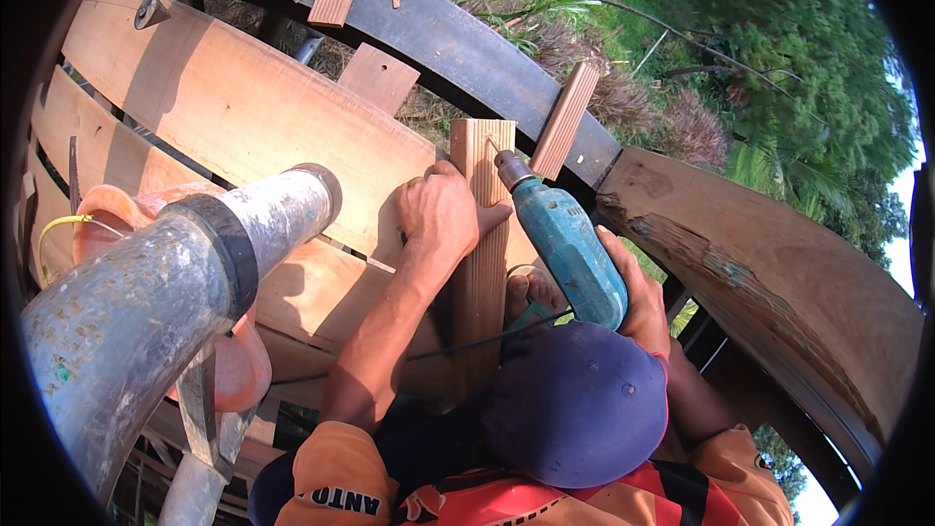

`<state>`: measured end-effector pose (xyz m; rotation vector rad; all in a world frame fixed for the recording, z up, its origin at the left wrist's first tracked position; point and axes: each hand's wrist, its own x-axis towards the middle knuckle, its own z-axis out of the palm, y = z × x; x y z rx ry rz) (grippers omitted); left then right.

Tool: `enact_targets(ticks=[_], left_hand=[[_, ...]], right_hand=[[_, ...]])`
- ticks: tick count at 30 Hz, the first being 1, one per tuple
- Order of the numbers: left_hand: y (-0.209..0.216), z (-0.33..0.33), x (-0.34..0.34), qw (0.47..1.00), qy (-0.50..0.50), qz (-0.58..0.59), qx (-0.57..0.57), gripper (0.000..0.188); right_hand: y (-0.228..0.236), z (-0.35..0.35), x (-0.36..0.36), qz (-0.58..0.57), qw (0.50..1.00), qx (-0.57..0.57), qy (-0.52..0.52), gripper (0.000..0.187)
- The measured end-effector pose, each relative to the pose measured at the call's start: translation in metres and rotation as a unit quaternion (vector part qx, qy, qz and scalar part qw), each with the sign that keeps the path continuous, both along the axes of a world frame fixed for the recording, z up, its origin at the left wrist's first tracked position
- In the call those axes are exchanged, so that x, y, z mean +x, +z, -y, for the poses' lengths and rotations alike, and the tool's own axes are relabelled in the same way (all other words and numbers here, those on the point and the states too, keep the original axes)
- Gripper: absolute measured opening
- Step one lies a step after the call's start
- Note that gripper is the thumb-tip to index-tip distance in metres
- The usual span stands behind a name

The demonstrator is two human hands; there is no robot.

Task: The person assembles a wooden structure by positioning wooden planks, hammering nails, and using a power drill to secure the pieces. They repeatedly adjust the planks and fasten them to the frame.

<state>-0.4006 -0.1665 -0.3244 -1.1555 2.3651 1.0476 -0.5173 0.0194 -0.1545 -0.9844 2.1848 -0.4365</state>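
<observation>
Neither my left hand nor my right hand shows in the head view. Below me is another person in a dark blue cap (584,404) and an orange and red shirt, seen from above and behind. That person's right hand (638,292) grips a teal power drill (573,251), its bit pointing at the far end of a wooden post (479,273). Against the post's left side, the person's left hand (438,209) is curled and steadies it. A dark cord crosses the post near the cap. Part of a bare foot (534,290) appears beside the post.
Curved wooden planks (263,97) with gaps spread leftward. A thick, paint-spotted metal pipe (127,331) rises at left beside an orange-pink object (255,365). A dark curved beam (429,34) carries short wood blocks (567,119). A rough-edged board (769,263) runs along the right; greenery lies beyond.
</observation>
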Motion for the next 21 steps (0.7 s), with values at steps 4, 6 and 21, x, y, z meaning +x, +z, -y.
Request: enact_targets(ticks=[4,6,21], left_hand=[[-0.003,-0.001,0.001,1.000,0.004,-0.009,-0.007,0.083],[-0.002,-0.001,0.000,1.000,0.001,-0.004,-0.002,0.083],[-0.004,0.000,0.002,1.000,0.000,-0.009,-0.008,0.086]], right_hand=[[0.000,0.000,0.001,0.006,1.000,-0.009,-0.002,0.093],[-0.002,-0.002,0.000,0.005,1.000,-0.007,-0.001,0.090],[-0.005,0.000,0.002,-0.001,1.000,-0.015,-0.016,0.089]])
